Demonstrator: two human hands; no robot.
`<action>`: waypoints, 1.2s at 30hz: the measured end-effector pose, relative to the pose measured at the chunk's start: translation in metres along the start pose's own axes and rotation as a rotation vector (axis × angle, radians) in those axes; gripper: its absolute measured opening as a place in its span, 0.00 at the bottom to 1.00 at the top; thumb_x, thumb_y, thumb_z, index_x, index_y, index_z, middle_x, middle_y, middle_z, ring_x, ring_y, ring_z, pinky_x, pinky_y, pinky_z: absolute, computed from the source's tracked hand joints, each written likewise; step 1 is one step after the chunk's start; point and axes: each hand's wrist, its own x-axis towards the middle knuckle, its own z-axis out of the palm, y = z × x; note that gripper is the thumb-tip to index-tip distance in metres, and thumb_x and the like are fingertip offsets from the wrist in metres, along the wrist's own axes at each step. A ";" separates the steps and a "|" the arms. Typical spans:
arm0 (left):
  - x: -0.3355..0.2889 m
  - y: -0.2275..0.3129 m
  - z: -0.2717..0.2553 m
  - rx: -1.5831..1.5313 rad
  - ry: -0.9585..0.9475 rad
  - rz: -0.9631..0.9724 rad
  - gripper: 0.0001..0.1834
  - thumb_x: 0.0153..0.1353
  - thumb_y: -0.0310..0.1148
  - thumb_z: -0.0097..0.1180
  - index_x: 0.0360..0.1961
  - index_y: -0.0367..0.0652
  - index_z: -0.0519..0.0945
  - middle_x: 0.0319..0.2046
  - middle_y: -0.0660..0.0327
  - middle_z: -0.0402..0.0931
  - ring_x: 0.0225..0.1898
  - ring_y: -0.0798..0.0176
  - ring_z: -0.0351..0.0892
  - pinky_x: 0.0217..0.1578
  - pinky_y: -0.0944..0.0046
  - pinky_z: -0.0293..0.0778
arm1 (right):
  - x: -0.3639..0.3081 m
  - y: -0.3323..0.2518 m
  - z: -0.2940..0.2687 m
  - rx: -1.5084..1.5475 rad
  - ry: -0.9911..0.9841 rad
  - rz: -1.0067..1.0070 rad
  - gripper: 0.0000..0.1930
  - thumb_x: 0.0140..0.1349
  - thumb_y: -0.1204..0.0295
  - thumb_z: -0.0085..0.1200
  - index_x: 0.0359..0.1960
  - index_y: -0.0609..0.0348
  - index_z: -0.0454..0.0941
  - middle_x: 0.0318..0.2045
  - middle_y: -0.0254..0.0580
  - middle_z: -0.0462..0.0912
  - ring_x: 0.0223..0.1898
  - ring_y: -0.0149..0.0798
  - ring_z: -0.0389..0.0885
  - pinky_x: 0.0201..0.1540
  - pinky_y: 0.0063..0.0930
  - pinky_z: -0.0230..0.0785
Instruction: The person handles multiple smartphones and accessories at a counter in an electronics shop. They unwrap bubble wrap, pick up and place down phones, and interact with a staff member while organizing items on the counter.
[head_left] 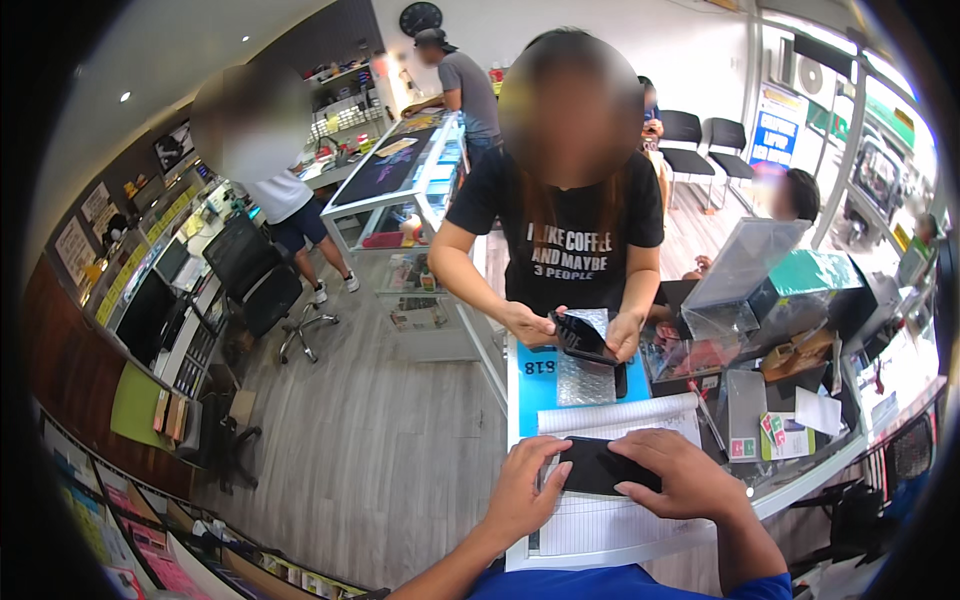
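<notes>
A black smartphone (603, 470) lies sideways over an open lined notebook (600, 527), its dark face up. My left hand (523, 487) grips its left end between thumb and fingers. At the other end, my right hand (672, 470) holds it the same way, thumb along the near edge. Across the counter a person in a black T-shirt (580, 225) holds another dark phone (583, 338) in both hands. Beneath that phone is a sheet of bubble wrap (585, 386), on a blue printed mat (532, 385).
A pen (707, 408) lies right of the notebook. Clear plastic boxes (745, 395), cards (788, 436) and a green-topped box (808, 272) crowd the counter's right side. An office chair (255, 270) and a glass display case (400, 180) stand farther left, with other people nearby.
</notes>
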 end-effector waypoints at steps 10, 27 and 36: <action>-0.005 -0.012 0.003 0.015 0.009 0.043 0.17 0.74 0.35 0.61 0.59 0.41 0.83 0.56 0.52 0.80 0.58 0.49 0.76 0.64 0.52 0.69 | 0.024 -0.076 -0.110 -0.225 0.536 -0.493 0.13 0.66 0.63 0.68 0.48 0.55 0.90 0.38 0.41 0.91 0.37 0.45 0.88 0.46 0.40 0.77; 0.004 0.000 0.005 0.204 -0.059 0.061 0.28 0.72 0.41 0.64 0.69 0.44 0.78 0.65 0.53 0.79 0.65 0.45 0.75 0.68 0.49 0.67 | 0.022 -0.031 -0.190 0.413 0.697 -1.302 0.28 0.87 0.59 0.24 0.69 0.69 0.69 0.19 0.43 0.78 0.19 0.38 0.73 0.39 0.42 0.63; 0.008 0.006 0.008 0.292 -0.111 0.065 0.29 0.70 0.44 0.67 0.68 0.45 0.78 0.67 0.54 0.77 0.65 0.47 0.73 0.69 0.49 0.63 | 0.006 -0.024 -0.205 0.279 0.601 -1.213 0.28 0.87 0.60 0.24 0.68 0.69 0.69 0.21 0.43 0.79 0.21 0.38 0.75 0.37 0.41 0.64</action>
